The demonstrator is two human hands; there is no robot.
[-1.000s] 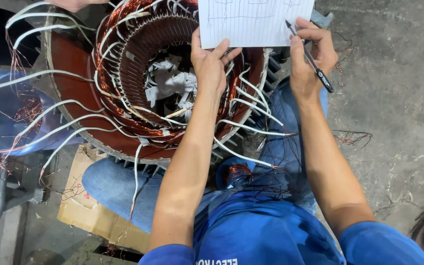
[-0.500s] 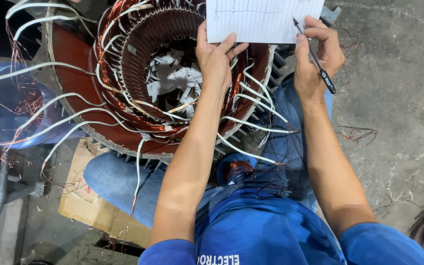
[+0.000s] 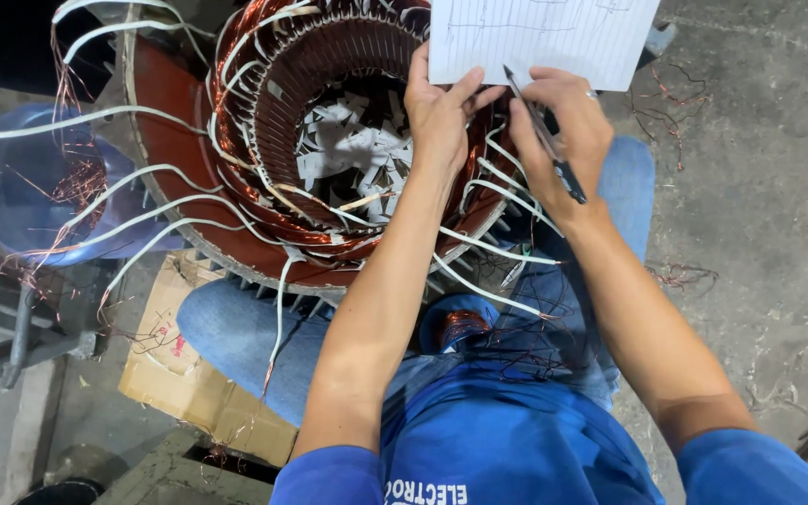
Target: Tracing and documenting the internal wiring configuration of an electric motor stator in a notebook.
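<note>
Paper pinched by left hand; right hand grips pen.

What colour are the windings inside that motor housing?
Coppery orange-red windings, best seen in the head view.

Blue short-sleeve tee w/ white lettering on chest, blue jeans, ring on right hand finger, arms bare.
</note>
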